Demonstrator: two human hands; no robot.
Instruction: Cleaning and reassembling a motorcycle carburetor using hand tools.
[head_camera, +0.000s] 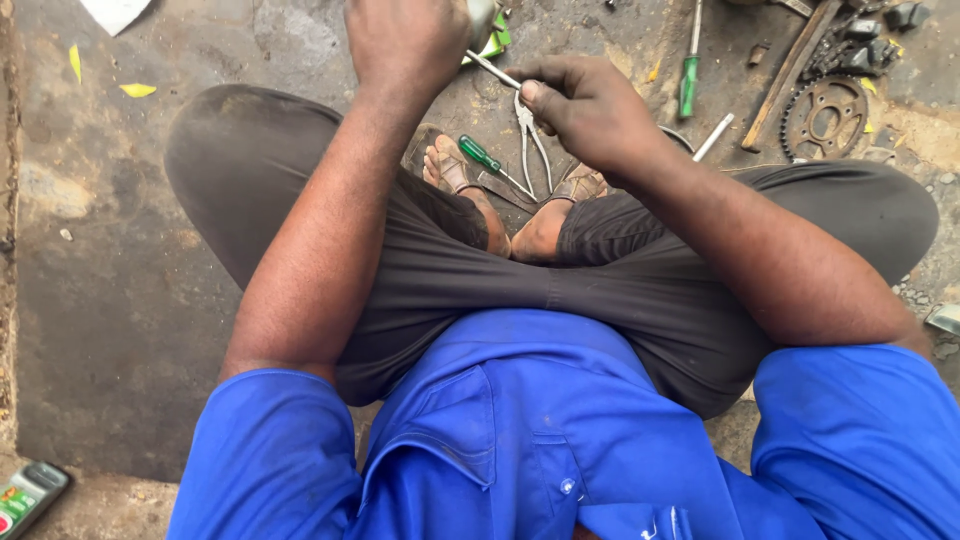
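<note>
I squat over a stained concrete floor, knees apart in dark trousers. My left hand (405, 38) is closed around a greyish metal part (482, 15) at the top edge; most of that part is hidden. My right hand (585, 105) grips a thin metal rod (492, 70) that points toward the part. Just below the right hand a pair of metal pliers (530, 140) hangs or lies with its handles down; I cannot tell whether the fingers hold it. A small green-handled screwdriver (482, 155) lies between my sandalled feet.
A larger green-handled screwdriver (689, 75), a white tube (714, 137), a rusty bar (790, 72), a toothed sprocket (826, 117) and dark small parts (870, 45) lie at the upper right. A small green-and-red device (25, 495) sits at the lower left.
</note>
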